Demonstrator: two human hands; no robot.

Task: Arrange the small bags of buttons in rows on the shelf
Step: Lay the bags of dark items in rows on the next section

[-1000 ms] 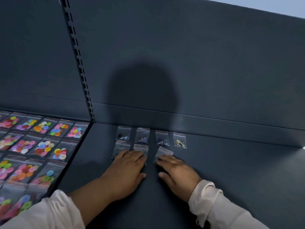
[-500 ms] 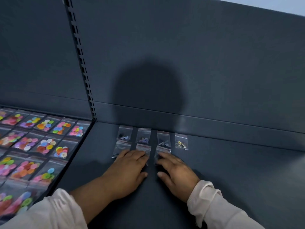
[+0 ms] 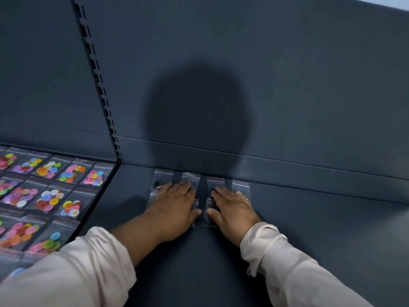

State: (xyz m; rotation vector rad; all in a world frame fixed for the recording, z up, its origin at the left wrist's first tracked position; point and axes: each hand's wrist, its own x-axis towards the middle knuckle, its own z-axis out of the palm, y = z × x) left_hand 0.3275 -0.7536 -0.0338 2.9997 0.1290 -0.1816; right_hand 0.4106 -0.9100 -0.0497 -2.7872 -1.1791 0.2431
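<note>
- Small bags of buttons (image 3: 162,177) lie mid-frame against the back edge of the shelf (image 3: 321,235), mostly under both hands.
- Left hand (image 3: 174,206) and right hand (image 3: 233,208) lie palms-down, side by side, a narrow gap between them.
- Shelf surface stretches rightward; colourful button bags (image 3: 48,196) fill the lower left.
- Fingers are straight, apparently pressing the bags.

Dark grey shelf (image 3: 321,229) with small bags laid flat on it.
Just below the centre of the frame, close against the back panel (image 3: 287,85), clear bags (image 3: 162,177) lie in short rows with narrow gaps between them. At lower left, a neighbouring shelf (image 3: 98,197) carries packed rows of bags of bright buttons (image 3: 48,196).
</note>
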